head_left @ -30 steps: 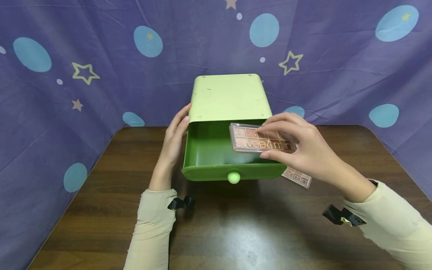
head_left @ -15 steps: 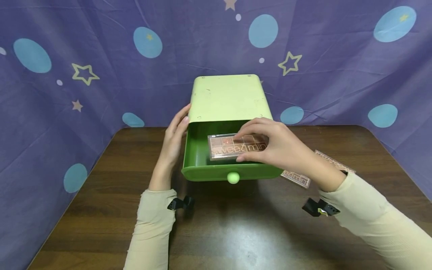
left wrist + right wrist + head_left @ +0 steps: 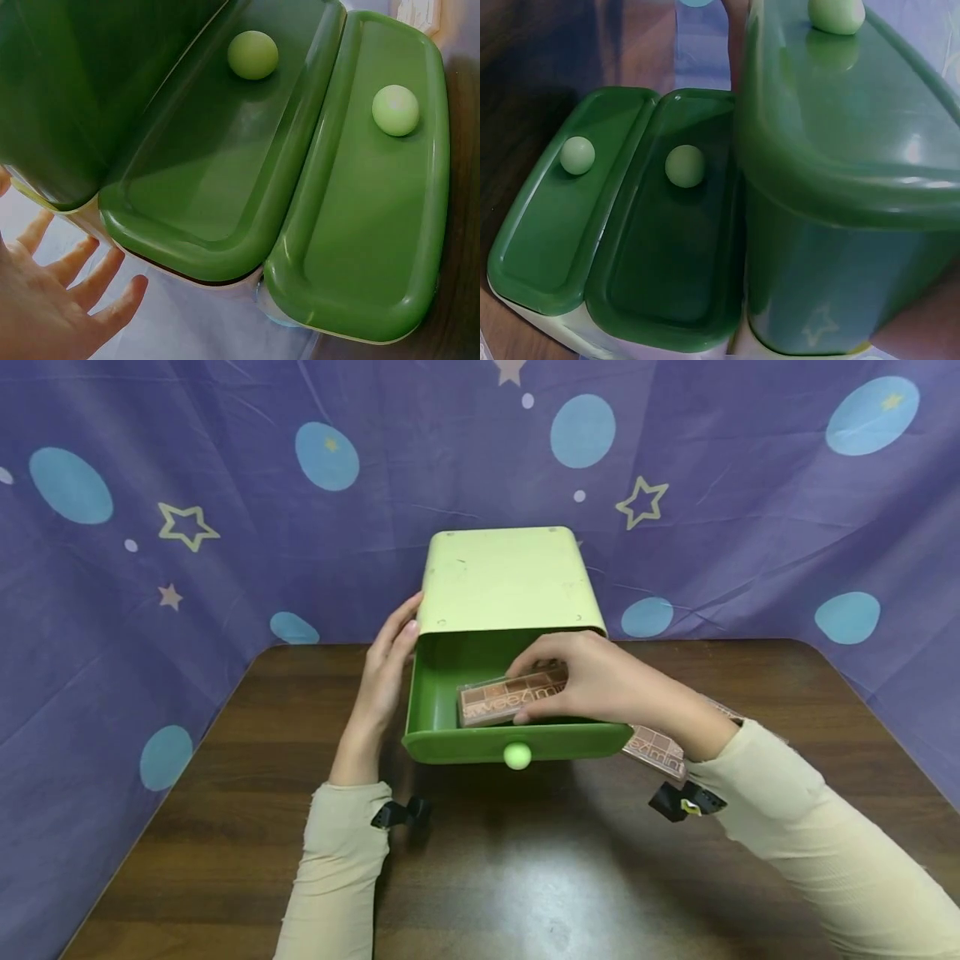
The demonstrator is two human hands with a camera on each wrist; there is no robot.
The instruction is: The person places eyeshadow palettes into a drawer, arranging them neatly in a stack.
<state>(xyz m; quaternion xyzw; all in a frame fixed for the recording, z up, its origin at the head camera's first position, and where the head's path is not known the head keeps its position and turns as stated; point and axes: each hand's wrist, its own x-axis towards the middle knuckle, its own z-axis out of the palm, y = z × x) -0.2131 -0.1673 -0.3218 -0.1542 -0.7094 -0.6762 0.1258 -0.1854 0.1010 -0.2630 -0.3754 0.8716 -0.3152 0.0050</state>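
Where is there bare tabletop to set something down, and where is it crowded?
Free: the table in front of the open drawer, between the two sleeves, and left of the left hand. Crowded: right of the drawer, where a second palette lies under the right hand, which grips a palette.

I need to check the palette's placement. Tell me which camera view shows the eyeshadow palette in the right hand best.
The head view: the eyeshadow palette lies tilted inside the open green drawer, gripped by the right hand. Both wrist views show only drawer fronts and knobs, no palette.
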